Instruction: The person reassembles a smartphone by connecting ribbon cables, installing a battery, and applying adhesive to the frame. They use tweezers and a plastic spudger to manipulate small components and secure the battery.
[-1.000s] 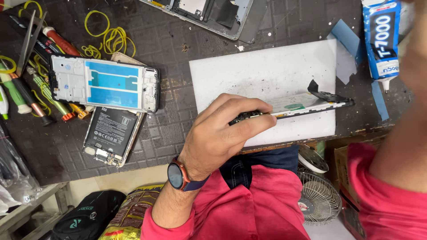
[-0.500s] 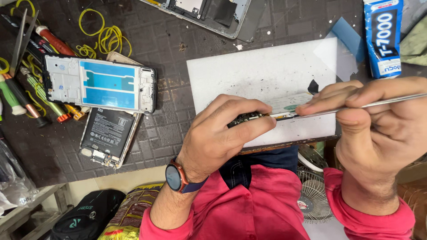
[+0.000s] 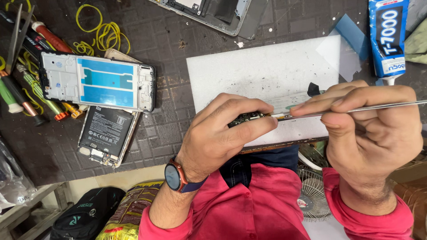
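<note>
- We pinch a small circuit board (image 3: 247,118) edge-on in our left hand (image 3: 218,138), thumb below and fingers curled over the top; it sits right at the fingertips, above the white work pad (image 3: 249,71).
- Our right hand (image 3: 369,129) is closed around a thin metal tool (image 3: 382,106), with the tip meeting the board's right end just beyond the left fingertips. We judge the step to be prying or lifting something at that edge.
- To do it well, we should keep the tool nearly flat along the board, press lightly, and let the left hand brace firmly so the board does not twist.
- A slip could send the tip into our left fingers or scrape the small parts, so short, controlled strokes seem wise.
- Just past the hands lies a pale flat strip (image 3: 291,100) on the pad; whether it is joined to the board we cannot tell.
- Farther left of the left hand rest a phone battery (image 3: 106,133) and a phone frame (image 3: 98,82) with blue film.
- Beyond those lie screwdrivers (image 3: 26,89) and yellow rubber bands (image 3: 104,35).
- Above the right hand stands a blue glue tube (image 3: 387,35).
</note>
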